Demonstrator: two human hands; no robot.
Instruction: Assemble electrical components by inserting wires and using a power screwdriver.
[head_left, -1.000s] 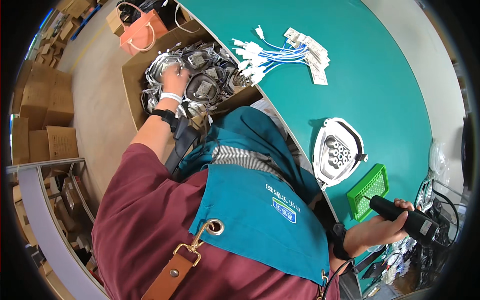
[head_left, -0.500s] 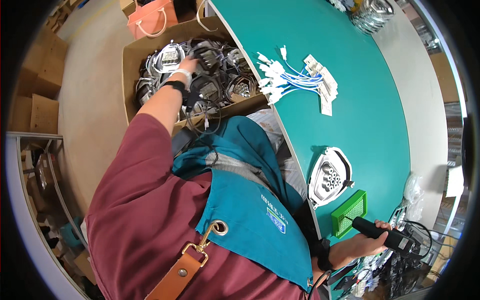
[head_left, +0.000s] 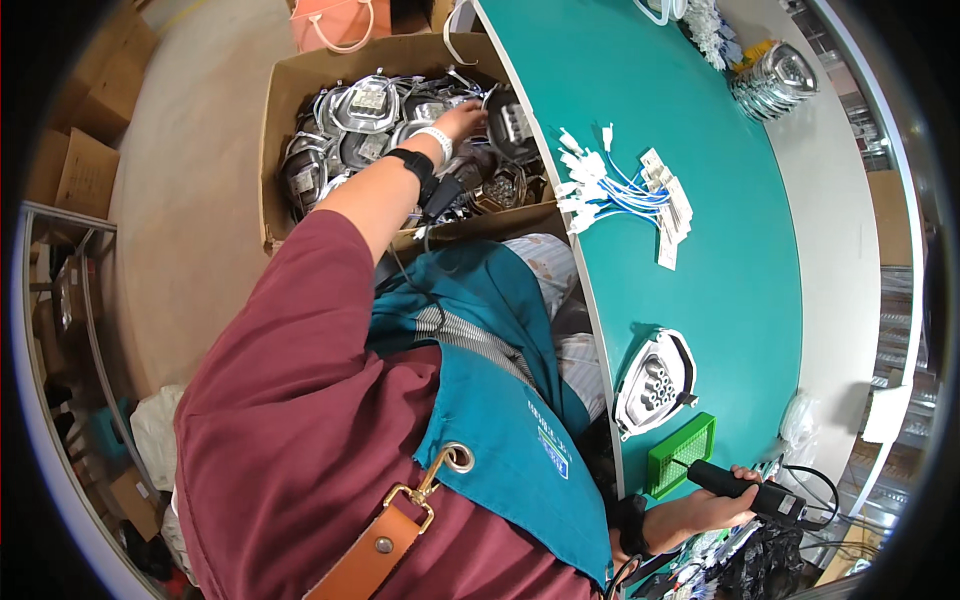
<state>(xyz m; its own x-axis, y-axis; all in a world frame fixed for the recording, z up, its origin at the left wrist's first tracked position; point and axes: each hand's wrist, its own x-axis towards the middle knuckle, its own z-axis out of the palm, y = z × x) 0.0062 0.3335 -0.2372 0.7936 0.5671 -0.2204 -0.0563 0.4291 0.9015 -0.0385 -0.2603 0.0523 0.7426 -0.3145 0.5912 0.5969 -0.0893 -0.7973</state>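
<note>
My left hand (head_left: pixel 461 121) is over the cardboard box (head_left: pixel 275 150) at the far left, its fingers closed on the edge of a dark lamp housing (head_left: pixel 514 124) by the box's right wall. Silvery lamp housings (head_left: pixel 366 104) with wires fill the box below. In my right hand (head_left: pixel 725 507) is a black electric screwdriver (head_left: pixel 722 479), fingers wrapped round its body. Its bit points into a green tray (head_left: pixel 655 472) of small parts on the table. Just beyond that tray, a white-rimmed lamp housing (head_left: pixel 658 385) lies with its several round cells upward.
A bundle of white connectors with blue wires (head_left: pixel 620 195) lies on the green table (head_left: pixel 740 270). Stacked clear-silver covers (head_left: pixel 775 82) stand at the far right. A coral bag (head_left: pixel 335 25) sits behind the box. The screwdriver's black cable (head_left: pixel 836 500) loops at the right.
My left hand has moved right across the box, carrying the dark lamp housing to the box's edge beside the table. My right hand still grips the screwdriver over the green tray.
</note>
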